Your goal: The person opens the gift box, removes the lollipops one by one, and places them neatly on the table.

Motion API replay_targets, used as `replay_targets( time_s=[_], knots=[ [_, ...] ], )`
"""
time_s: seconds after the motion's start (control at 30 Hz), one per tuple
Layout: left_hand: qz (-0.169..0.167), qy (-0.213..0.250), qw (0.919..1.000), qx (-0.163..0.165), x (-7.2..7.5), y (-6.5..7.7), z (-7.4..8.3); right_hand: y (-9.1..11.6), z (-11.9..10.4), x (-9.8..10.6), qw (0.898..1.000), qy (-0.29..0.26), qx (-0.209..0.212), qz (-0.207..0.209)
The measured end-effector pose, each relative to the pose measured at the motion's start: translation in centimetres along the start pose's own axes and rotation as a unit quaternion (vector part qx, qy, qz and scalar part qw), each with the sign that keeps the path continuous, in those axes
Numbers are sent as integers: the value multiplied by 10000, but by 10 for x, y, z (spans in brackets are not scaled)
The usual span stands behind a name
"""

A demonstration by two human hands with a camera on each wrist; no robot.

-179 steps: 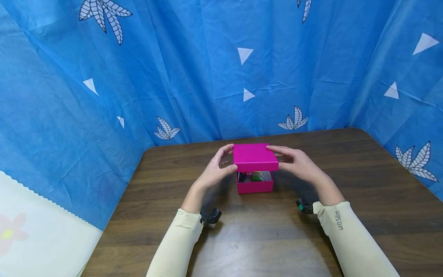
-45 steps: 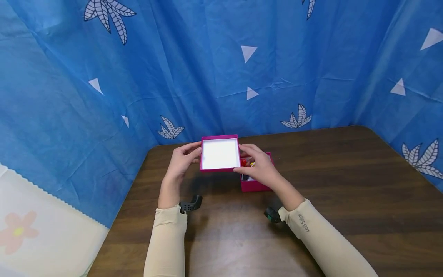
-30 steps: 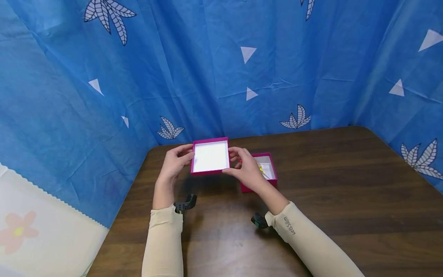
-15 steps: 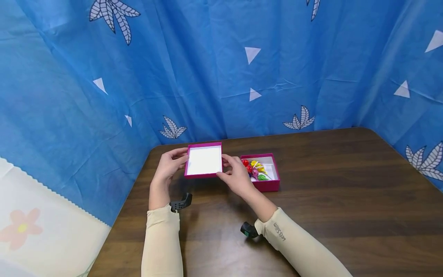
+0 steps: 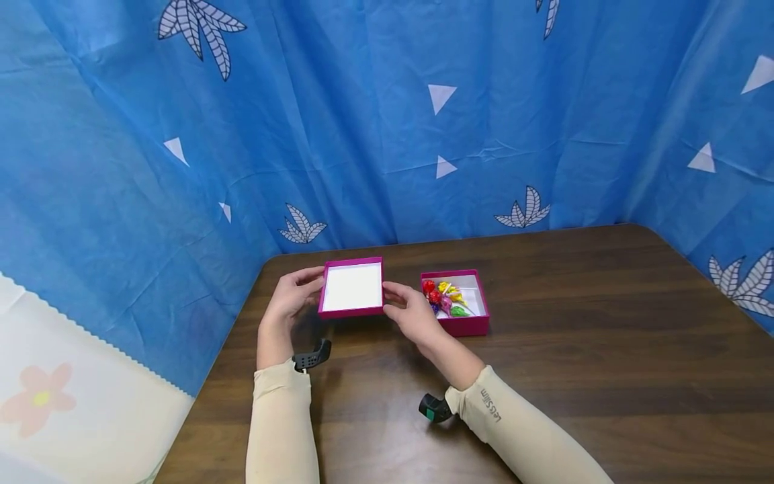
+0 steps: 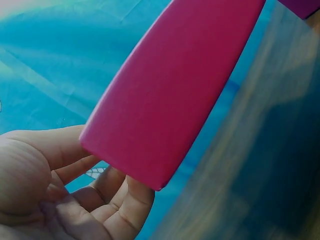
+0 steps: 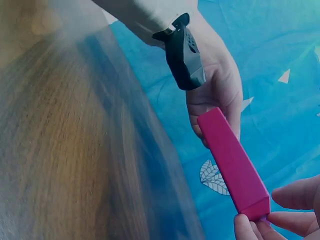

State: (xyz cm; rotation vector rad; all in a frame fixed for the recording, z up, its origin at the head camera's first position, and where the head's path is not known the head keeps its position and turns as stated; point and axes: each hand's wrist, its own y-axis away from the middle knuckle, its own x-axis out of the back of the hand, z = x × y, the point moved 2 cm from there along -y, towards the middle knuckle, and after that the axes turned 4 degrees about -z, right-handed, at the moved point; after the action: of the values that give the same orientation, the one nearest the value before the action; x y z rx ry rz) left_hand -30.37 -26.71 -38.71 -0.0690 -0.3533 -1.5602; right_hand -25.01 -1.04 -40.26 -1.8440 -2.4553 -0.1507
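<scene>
A magenta box lid, its white inside facing up, is held by both hands over the left-middle of the table. My left hand pinches its left edge between thumb and fingers; the left wrist view shows the fingers against the lid's lower corner. At the opposite edge, my right hand grips the lid with thumb and fingertips. To the right stands the magenta box base, uncovered. Inside it lie several shiny red, yellow, purple and green pieces that look like wrapped lollipops.
The dark wood table carries the box. A blue patterned curtain closes off the back and sides. At lower left hangs a pale flowered cloth. Black wrist cameras sit at both cuffs.
The lid has come off the box, turned inside up, and moved left and then lower in both hands. The box's contents have come into view.
</scene>
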Motion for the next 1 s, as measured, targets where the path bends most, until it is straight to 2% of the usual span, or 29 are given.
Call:
replay_targets(
  time_s=[0.27, 0.57, 0.83, 1.0],
  knots=[
    [-25, 119, 9999, 104, 3, -2, -12, -2, 6, -5, 9982, -514, -228, -220],
    [-43, -153, 9992, 372, 4, -7, -27, -5, 20, -11, 9976, -404, -371, -412],
    [-77, -103, 9985, 536, 3, -10, -36, -6, 30, -16, 9977, -501, -301, -347],
    [-145, -164, 9979, 618, 1, -12, -39, -5, 33, -16, 9984, -380, -299, -302]
  ],
)
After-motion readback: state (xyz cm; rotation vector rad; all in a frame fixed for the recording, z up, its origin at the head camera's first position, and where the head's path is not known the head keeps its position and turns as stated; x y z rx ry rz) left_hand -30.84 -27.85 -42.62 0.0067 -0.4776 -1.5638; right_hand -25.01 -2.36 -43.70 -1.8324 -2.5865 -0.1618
